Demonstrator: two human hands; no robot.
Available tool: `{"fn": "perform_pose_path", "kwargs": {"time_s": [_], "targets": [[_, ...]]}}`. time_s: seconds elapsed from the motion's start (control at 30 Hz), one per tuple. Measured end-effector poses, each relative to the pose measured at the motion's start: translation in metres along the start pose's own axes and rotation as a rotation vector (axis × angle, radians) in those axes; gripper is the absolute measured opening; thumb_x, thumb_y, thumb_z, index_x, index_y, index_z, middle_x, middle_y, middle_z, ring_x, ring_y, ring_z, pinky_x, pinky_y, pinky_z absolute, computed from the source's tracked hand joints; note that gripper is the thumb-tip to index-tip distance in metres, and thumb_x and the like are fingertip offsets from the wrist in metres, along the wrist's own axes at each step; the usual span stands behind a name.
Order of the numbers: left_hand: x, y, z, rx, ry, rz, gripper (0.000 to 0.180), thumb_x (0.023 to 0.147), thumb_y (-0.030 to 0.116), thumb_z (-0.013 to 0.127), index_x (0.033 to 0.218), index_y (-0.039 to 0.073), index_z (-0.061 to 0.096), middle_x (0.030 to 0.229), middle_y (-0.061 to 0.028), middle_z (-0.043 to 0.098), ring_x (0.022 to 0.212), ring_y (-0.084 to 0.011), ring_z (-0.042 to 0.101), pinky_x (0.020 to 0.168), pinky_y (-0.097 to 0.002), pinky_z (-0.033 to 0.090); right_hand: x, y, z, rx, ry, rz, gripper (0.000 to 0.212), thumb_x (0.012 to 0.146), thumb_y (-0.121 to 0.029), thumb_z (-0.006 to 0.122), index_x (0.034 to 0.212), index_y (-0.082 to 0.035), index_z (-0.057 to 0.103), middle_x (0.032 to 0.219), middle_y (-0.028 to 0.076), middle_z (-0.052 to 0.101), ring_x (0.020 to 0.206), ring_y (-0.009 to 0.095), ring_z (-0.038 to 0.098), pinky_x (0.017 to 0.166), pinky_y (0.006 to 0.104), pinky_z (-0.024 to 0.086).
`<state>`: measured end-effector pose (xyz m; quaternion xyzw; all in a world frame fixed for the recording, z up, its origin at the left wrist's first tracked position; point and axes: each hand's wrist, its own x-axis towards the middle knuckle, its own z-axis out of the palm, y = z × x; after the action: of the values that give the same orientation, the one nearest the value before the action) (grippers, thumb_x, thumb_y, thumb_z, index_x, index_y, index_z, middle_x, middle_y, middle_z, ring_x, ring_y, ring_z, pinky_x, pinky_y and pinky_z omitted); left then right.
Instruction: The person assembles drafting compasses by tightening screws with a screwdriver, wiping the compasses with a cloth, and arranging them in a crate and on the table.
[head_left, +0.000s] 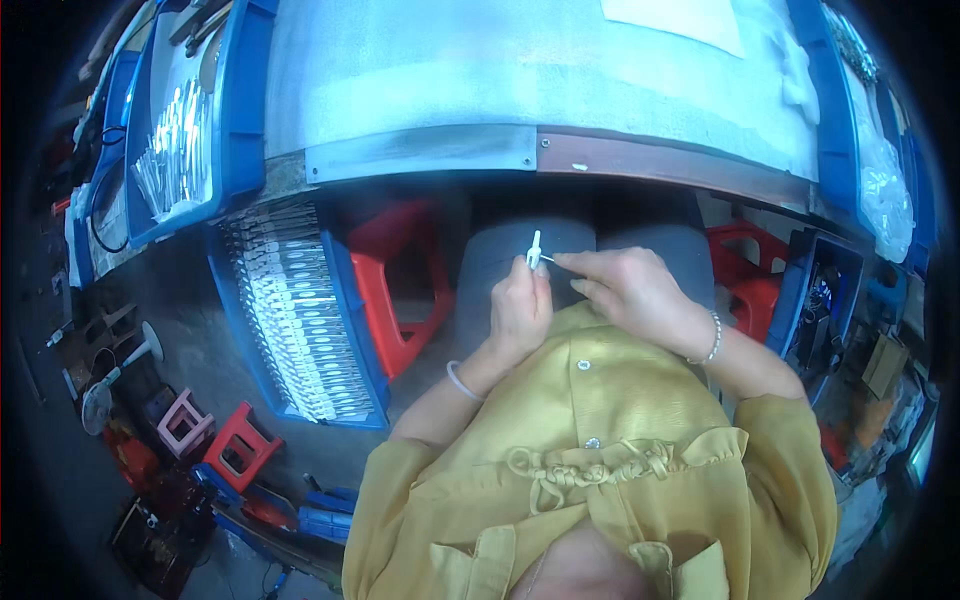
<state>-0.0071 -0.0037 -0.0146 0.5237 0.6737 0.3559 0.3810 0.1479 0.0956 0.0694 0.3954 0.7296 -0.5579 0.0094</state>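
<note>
A: Item one, and its place?
B: Small white piece (535,256), slender tip upward, centre of frame, above the lap. Left hand (518,312): grip closed round it. Right hand (640,292): grip narrow, fingertips at a thin rod (547,259) beside the piece; whether pinched, cannot tell.
A: Surface?
B: Bench (450,70), top of frame, pale covering; white sheet (680,20) upper right. Front edge: grey metal strip (420,150), then reddish-brown strip (680,165).
A: Room?
B: Blue tray (375,400), left of centre, rows of white-and-metal pieces (305,325). Blue bin (237,120), upper left, slim silvery pieces (178,150). Red stool (370,285) just right of the tray. Grey floor (290,455), lower left; fan (97,408) at far left.
A: Labels, writing?
B: Marks on the tray's pieces: too small to read.
</note>
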Motion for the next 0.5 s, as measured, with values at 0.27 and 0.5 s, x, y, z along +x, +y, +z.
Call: {"fn": "perform_pose_path", "kwargs": {"time_s": [0.27,0.5], "targets": [[-0.002,0.003,-0.002,-0.060,0.011,-0.048,0.015,0.095,0.006,0.043,0.088,-0.003,0.053,0.067,-0.0197,0.058,0.062,-0.0367,0.062,0.055,-0.0434,0.044,-0.003,-0.003,0.005,-0.640,-0.013,-0.226,0.042,0.079,-0.008,0.061,0.121,-0.006,0.063,0.073,0.014,0.063,0.061,0.031,0.063,0.053,0.0404,0.050],[0.008,-0.001,-0.001,0.030,0.062,0.000,0.014,0.095,0.006,0.047,0.085,-0.004,0.051,0.062,-0.0192,0.055,0.055,-0.0371,0.060,0.050,-0.0439,0.041,0.008,0.012,0.012,0.036,0.135,-0.084,0.030,0.089,-0.008,0.059,0.117,0.000,0.064,0.096,0.018,0.070,0.077,0.025,0.069,0.070,0.0329,0.053]]}}
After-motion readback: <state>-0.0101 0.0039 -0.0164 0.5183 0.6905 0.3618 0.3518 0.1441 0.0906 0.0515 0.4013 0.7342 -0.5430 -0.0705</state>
